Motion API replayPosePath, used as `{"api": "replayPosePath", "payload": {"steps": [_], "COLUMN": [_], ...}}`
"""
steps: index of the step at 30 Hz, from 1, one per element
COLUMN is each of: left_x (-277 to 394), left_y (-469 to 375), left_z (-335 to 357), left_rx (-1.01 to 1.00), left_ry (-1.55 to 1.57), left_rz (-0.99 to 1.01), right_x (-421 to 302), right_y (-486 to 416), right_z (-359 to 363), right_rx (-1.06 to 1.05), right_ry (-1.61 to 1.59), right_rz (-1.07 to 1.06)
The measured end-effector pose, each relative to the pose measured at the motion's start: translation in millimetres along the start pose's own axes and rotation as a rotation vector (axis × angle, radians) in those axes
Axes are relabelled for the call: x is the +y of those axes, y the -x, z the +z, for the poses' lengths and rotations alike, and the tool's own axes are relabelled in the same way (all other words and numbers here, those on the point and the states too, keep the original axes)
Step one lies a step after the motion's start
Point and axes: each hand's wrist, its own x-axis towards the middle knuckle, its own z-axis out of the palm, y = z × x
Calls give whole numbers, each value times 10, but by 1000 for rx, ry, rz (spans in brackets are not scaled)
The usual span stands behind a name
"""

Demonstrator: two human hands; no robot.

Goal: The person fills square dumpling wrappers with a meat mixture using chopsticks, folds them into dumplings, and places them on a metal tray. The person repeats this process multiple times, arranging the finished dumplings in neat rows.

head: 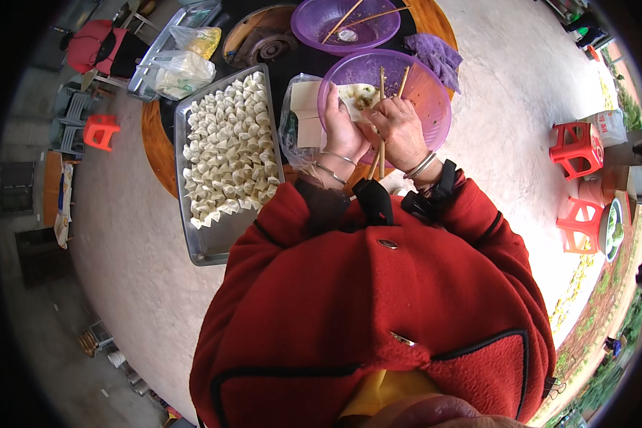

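Note:
On my left hand rests a pale square dough wrapper with a dab of chopped filling on it. My right hand grips a pair of wooden chopsticks, and its fingers touch the wrapper's near edge. Both hands are over a purple plastic bowl with bits of filling on its wall. A stack of wrappers lies in a clear plastic bag just left of my left hand. Farther left, a metal tray carries many rows of folded dumplings.
A second purple bowl with chopsticks across it stands at the back of the round table. Beside it lies a purple cloth. Plastic bags sit on another tray. Red stools stand on the floor to the right.

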Motion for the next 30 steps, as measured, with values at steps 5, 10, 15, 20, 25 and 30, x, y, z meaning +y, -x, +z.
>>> {"api": "replayPosePath", "payload": {"steps": [5,10,15,20,25,30], "left_x": [0,30,-26,-60,-68,-48], "left_y": [35,47,43,10,-26,-4], "left_z": [-36,-82,-100,-82,-78,-76], "left_rx": [-93,-54,-113,-133,-177,-226], "left_ry": [45,67,-127,-210,-306,-317], "left_rz": [-88,-173,-104,-87,-40,-21], "right_x": [30,176,268,249,237,213], "right_y": [-20,-4,-5,-37,-73,-97], "right_z": [41,-96,-233,-270,-297,-315], "right_rx": [10,92,129,87,78,63], "right_ry": [61,3,26,41,39,49], "right_rz": [4,195,241,196,178,149]}}
